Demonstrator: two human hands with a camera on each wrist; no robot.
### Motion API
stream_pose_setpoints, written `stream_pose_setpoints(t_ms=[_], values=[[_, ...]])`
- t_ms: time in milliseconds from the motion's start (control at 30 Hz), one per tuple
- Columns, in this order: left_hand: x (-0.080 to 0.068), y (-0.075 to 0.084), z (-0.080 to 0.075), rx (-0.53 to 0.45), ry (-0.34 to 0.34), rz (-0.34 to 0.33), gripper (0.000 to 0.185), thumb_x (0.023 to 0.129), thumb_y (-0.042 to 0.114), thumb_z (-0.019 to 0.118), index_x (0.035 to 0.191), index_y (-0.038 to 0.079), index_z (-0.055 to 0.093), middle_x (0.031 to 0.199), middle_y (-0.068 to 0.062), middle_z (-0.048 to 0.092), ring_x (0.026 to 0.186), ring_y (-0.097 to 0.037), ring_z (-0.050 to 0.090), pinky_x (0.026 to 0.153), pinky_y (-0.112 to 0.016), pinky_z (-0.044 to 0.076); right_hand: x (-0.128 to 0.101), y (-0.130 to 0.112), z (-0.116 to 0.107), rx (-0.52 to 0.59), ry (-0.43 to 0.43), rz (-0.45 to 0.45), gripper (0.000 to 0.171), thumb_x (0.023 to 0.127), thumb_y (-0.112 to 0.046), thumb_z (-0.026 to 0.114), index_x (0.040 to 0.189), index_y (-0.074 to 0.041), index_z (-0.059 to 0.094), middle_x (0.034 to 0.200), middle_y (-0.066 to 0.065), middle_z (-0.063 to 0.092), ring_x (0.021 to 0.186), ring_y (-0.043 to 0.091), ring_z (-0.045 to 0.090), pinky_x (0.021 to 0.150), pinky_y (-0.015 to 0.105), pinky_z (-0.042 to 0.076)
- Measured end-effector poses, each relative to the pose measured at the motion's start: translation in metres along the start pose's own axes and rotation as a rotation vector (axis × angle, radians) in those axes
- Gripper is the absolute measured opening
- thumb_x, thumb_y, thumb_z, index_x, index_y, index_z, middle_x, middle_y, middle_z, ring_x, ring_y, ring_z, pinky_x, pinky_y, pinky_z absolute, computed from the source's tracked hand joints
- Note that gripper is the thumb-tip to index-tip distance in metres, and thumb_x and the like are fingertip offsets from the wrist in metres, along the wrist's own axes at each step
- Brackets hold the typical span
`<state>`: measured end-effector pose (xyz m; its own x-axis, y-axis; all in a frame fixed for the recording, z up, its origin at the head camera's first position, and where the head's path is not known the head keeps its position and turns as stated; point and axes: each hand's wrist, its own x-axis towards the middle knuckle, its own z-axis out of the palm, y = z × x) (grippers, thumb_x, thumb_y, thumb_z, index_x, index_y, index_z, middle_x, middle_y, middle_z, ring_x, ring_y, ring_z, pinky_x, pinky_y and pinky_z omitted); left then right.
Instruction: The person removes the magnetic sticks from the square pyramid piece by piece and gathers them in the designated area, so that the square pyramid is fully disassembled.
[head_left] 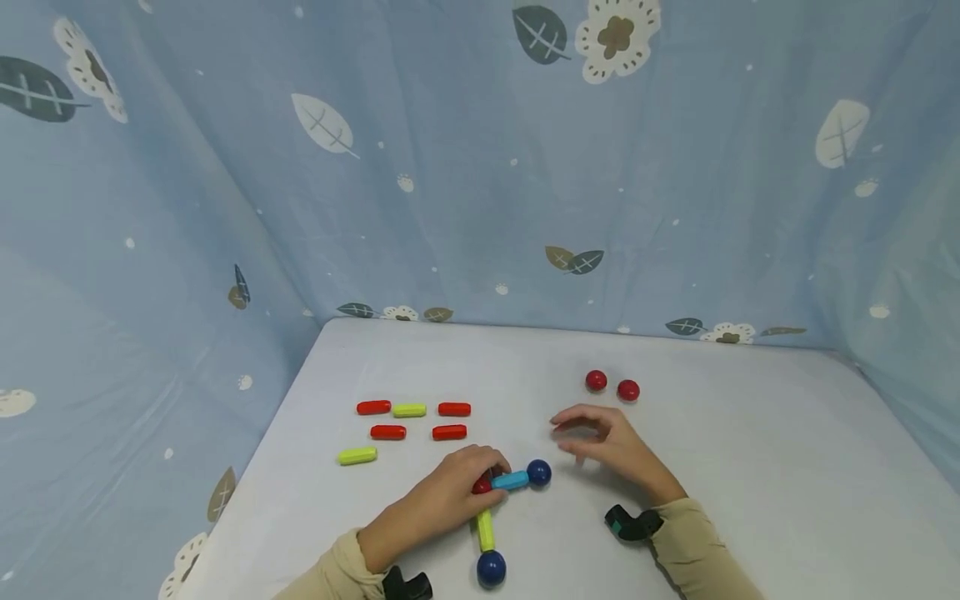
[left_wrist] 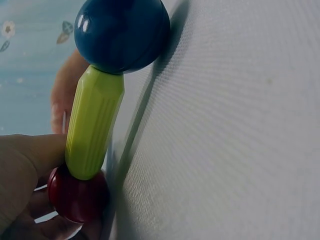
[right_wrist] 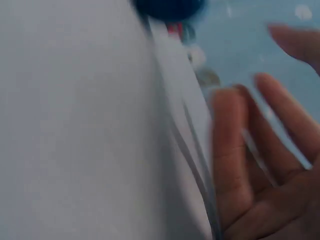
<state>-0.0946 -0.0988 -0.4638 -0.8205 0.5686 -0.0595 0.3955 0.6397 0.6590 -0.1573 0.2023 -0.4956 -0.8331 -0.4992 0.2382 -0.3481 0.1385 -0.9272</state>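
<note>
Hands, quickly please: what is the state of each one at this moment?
Left hand: fingers curled on the red ball joining the yellow stick and blue stick.
Right hand: open, holding nothing.

Red ball [head_left: 482, 484] joins a flat light-blue stick [head_left: 511, 480] and yellow-green stick [head_left: 485, 530], each blue-ball-tipped.

Even soft light, faint shadows; head view edges bowed (wide lens); right wrist view blurred.
</note>
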Motion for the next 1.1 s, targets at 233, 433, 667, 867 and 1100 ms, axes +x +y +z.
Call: stream_pose_setpoints(t_ms=[233, 433, 667, 867, 1100], values=[[0.003, -0.002, 0.001, -0.007, 0.005, 0.007, 0.019, 0.095, 0.028, 0.076, 0.111, 0.02, 0.071, 0.103, 0.012, 0.068, 0.086, 0.0, 0.053, 0.08, -0.018, 0.05, -0.006, -0.009, 0.026, -0.005, -0.259, 0.081, 0.035, 0.088, -0.012, 0.082, 0.121, -0.009, 0.072, 0.119, 0.014, 0.072, 0.088, 0.008, 0.064, 0.056, 0.021, 0.053], [0.003, -0.003, 0.002, 0.006, 0.001, -0.002, 0.021, 0.095, 0.032, 0.076, 0.112, 0.02, 0.073, 0.102, 0.013, 0.069, 0.087, 0.001, 0.054, 0.083, -0.019, 0.051, -0.006, -0.011, 0.032, -0.087, -0.254, 0.087, 0.037, 0.085, -0.019, 0.086, 0.12, -0.015, 0.073, 0.119, 0.008, 0.073, 0.09, 0.005, 0.061, 0.056, 0.021, 0.053], [0.002, -0.003, 0.002, 0.01, 0.003, 0.006, 0.019, 0.095, 0.031, 0.075, 0.111, 0.02, 0.073, 0.103, 0.013, 0.069, 0.089, 0.002, 0.054, 0.085, -0.02, 0.052, -0.006, -0.014, 0.037, -0.14, -0.231, 0.1, 0.033, 0.086, -0.023, 0.085, 0.117, -0.019, 0.075, 0.116, 0.002, 0.075, 0.092, 0.004, 0.06, 0.058, 0.021, 0.053], [0.003, -0.003, 0.003, 0.019, 0.002, 0.023, 0.017, 0.096, 0.03, 0.075, 0.11, 0.021, 0.072, 0.103, 0.013, 0.069, 0.089, 0.002, 0.054, 0.084, -0.019, 0.052, -0.006, -0.013, 0.034, -0.145, -0.202, 0.105, 0.033, 0.086, -0.021, 0.085, 0.117, -0.018, 0.074, 0.117, 0.002, 0.074, 0.095, 0.003, 0.062, 0.058, 0.023, 0.055], [0.003, -0.006, 0.003, 0.012, -0.017, 0.013, 0.018, 0.096, 0.033, 0.075, 0.11, 0.023, 0.073, 0.105, 0.013, 0.069, 0.089, 0.002, 0.054, 0.086, -0.019, 0.052, -0.008, -0.004, 0.02, -0.031, -0.096, 0.066, 0.035, 0.087, -0.007, 0.081, 0.121, -0.007, 0.071, 0.12, 0.016, 0.071, 0.105, 0.003, 0.066, 0.066, 0.028, 0.061]])
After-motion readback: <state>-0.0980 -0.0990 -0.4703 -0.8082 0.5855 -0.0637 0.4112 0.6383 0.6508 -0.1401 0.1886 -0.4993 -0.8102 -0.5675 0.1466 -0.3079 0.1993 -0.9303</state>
